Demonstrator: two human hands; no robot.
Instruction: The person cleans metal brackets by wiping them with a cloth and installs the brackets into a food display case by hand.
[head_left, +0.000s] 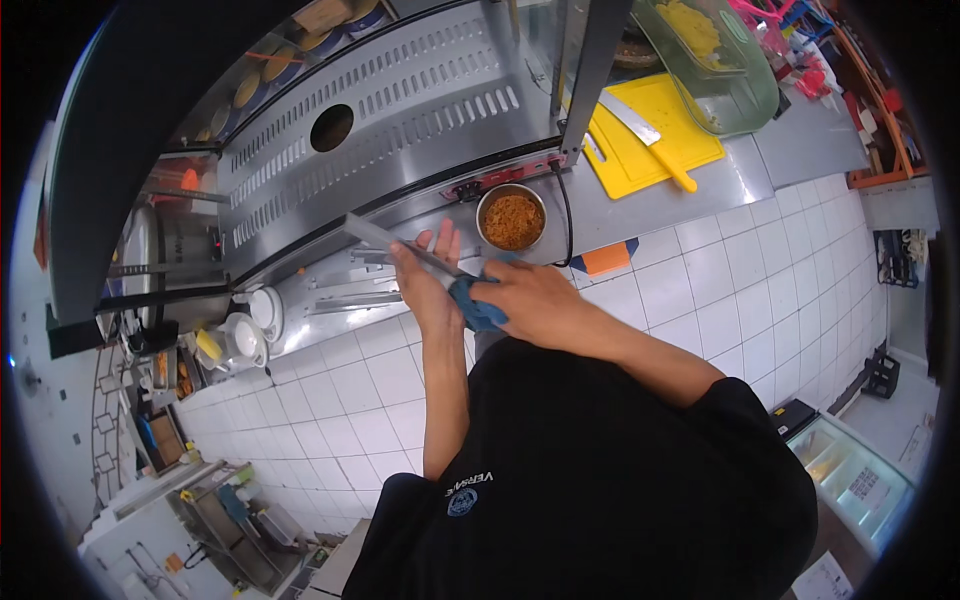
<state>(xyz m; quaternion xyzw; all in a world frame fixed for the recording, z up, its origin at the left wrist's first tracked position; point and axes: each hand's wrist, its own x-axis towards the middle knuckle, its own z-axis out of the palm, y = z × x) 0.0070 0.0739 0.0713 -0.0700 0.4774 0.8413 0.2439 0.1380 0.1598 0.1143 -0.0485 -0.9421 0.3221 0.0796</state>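
A long metal strip (375, 234) lies slantwise across my left hand (427, 289), its far end pointing up and left toward the warming cabinet. The left thumb rests on the strip and the other fingers are spread behind it. My right hand (529, 300) grips a blue cloth (480, 304) pressed around the strip's near end. Several more metal strips (356, 300) lie on the steel counter just left of my hands. A round metal bowl of orange-brown crumbly food (511, 219) stands on the counter behind my right hand.
A glass-sided warming cabinet with a slotted steel floor (420, 112) stands behind the counter. To the right, a knife (660, 154) lies on a yellow cutting board (637, 176), beside a green plastic container (739, 112). White-lidded containers (247, 337) stand left. A black cable (568, 217) hangs near the bowl.
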